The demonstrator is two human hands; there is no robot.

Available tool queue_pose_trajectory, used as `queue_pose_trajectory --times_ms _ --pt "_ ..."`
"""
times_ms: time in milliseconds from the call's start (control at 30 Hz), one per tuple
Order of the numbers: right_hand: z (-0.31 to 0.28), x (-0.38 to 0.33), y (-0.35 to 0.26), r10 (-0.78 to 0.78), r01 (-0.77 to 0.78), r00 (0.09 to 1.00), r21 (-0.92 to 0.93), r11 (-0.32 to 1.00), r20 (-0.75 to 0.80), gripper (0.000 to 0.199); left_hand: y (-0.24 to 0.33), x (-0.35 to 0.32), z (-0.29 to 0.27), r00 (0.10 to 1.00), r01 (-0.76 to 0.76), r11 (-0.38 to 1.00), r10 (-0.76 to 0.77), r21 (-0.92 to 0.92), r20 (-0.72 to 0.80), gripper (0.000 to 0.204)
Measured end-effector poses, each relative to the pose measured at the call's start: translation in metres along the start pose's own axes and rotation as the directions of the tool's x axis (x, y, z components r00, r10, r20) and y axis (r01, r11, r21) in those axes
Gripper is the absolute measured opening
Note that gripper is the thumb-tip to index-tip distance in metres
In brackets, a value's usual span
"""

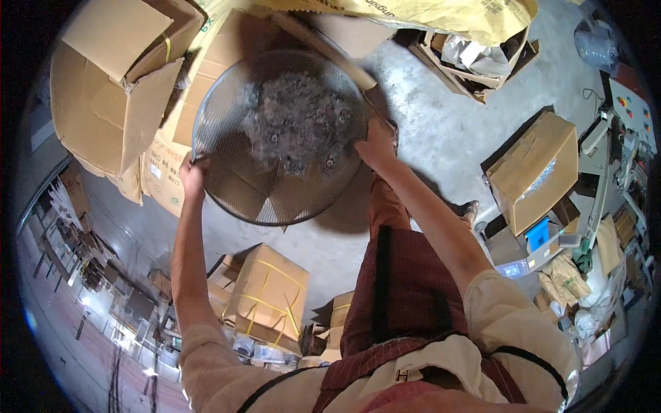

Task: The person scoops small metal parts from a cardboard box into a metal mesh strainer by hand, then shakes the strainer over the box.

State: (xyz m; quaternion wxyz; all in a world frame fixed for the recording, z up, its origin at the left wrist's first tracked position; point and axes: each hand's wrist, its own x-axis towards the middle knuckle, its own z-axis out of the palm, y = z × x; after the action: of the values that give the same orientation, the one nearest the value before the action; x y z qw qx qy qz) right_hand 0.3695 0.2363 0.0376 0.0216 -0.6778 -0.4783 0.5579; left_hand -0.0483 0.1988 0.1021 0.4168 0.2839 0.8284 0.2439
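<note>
I hold a large round wire-mesh sieve point(227, 193) out in front of me with both hands. My left hand point(191, 173) grips its left rim. My right hand point(375, 146) grips the right rim. A heap of several small grey metal parts point(297, 127) lies in the upper half of the mesh, blurred. Flattened cardboard shows through the mesh below.
An open cardboard box point(113, 89) stands at the upper left, and a strapped box point(270, 292) sits below the sieve. A taped box point(533, 172) stands at the right near a machine point(620, 138). A yellow sack point(441, 17) lies at the top. The floor is grey concrete point(441, 131).
</note>
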Motion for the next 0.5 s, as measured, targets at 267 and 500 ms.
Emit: queue_pose_trajectory --times_ms 267,500 --pt "0.055 0.016 0.018 0.007 0.015 0.983 -0.122 0.992 0.181 0.045 0.039 -0.019 -0.04 0.975 0.215 0.974 -0.218 0.078 0.034 0.03" --pt "0.071 0.081 0.059 0.004 0.064 0.98 -0.339 0.939 0.198 0.027 0.13 0.062 -0.013 0.98 0.024 0.722 -0.154 0.692 0.126 0.027"
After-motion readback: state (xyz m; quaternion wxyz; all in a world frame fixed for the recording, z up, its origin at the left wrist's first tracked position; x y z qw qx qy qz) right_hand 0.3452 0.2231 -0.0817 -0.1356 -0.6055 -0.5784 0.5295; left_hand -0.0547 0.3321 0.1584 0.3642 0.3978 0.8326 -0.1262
